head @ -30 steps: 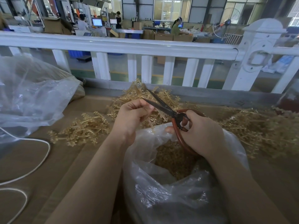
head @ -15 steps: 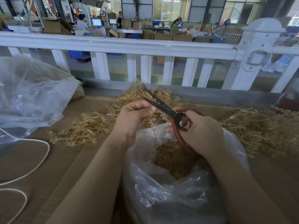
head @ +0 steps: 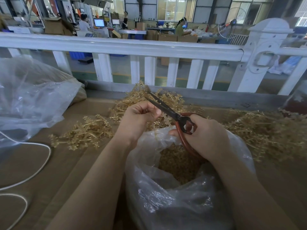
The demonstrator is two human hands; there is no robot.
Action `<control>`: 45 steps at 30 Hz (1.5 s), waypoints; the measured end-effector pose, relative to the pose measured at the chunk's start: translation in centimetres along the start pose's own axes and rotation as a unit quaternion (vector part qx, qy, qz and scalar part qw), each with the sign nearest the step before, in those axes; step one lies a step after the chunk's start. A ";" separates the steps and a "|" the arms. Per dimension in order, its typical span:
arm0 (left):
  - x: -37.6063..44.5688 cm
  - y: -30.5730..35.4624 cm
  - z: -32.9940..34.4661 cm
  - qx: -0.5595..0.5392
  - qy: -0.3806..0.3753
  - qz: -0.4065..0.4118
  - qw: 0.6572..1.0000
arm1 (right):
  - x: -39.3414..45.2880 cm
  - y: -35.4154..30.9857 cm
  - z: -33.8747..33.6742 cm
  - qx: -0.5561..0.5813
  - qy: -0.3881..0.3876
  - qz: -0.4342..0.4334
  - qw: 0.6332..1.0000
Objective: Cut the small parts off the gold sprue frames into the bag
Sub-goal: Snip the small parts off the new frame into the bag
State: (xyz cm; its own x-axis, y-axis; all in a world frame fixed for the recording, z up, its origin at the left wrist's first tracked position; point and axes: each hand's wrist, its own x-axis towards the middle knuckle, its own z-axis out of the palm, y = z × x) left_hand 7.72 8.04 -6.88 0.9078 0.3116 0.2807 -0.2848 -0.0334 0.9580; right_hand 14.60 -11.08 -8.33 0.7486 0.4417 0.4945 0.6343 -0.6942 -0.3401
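Left hand (head: pixel 137 118) pinching gold sprue frame (head: pixel 163 117) over open bag (head: pixel 166 193), right hand (head: pixel 206 135) gripping scissors (head: pixel 167 112), blades parted; advised: cut close, parts falling straight into bag.

Both forearms are bare from the bottom of the view right up to the wrists, with no sleeve edge showing anywhere along them. The left hand (head: pixel 137 118) has nothing on it: no glove, no ring on the knuckles that face up, no strap or band at the wrist behind it. The right hand (head: pixel 207 136) is just as plain, ungloved, its back broad and smooth, the wrist behind it without a watch or bracelet. The arms widen toward the near edge, where the wide lens stretches them. Fingernails are mostly out of sight; the one thumb tip showing on the right hand looks short and unpainted.
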 end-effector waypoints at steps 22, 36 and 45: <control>-0.3 0.3 0.0 -0.001 -0.017 0.027 0.999 | -0.1 0.6 0.1 -0.015 0.011 -0.018 1.000; 0.1 -0.4 0.2 -0.057 -0.029 0.048 0.997 | 0.4 1.0 0.6 0.067 -0.058 0.012 0.996; 0.0 -0.7 0.7 -0.100 0.020 0.022 0.995 | 0.1 0.9 0.4 -0.003 -0.030 0.002 1.000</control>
State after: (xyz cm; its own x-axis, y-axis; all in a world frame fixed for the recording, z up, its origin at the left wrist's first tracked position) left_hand 8.17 7.39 -7.45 0.8815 0.3511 0.3157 -0.3828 0.1399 0.9132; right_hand 15.32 -11.46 -8.98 0.7617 0.4713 0.4446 0.6297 -0.7000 -0.3369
